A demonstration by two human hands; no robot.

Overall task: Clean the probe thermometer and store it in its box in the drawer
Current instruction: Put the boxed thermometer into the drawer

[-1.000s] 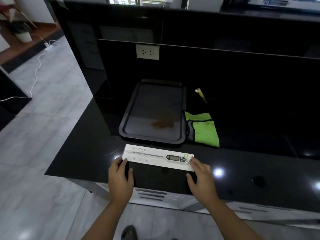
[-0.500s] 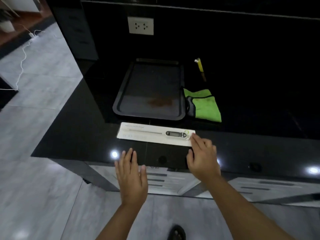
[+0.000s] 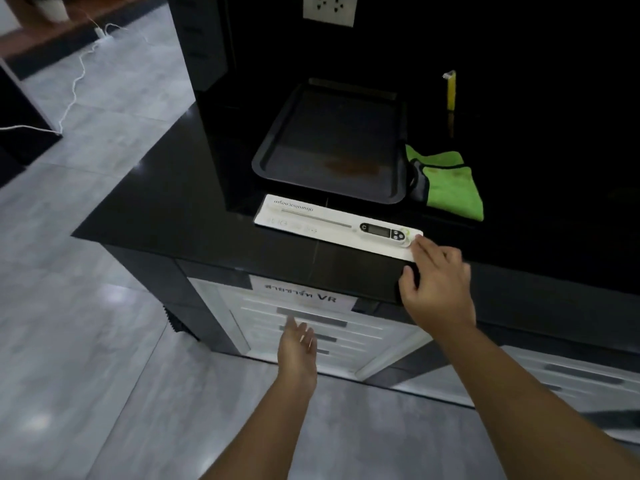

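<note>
A long white box [image 3: 304,221] lies on the black counter near its front edge, showing the probe thermometer [image 3: 381,231] with its black display at the right end. My right hand [image 3: 436,282] rests on the counter edge with its fingertips on the box's right end, not gripping it. My left hand [image 3: 299,344] is below the counter, fingers apart and empty, in front of a white drawer unit [image 3: 332,327] with grey handles and a paper label.
A dark baking tray [image 3: 329,143] with a brown stain sits behind the box. To its right lie a green cloth [image 3: 450,183] and a yellow-handled tool [image 3: 451,90]. A wall socket [image 3: 329,8] is above. Grey tiled floor lies to the left.
My left hand left the box and dropped from the counter edge down in front of the drawers. My right hand stayed at the box's right end. The view tilted down, revealing the drawer unit.
</note>
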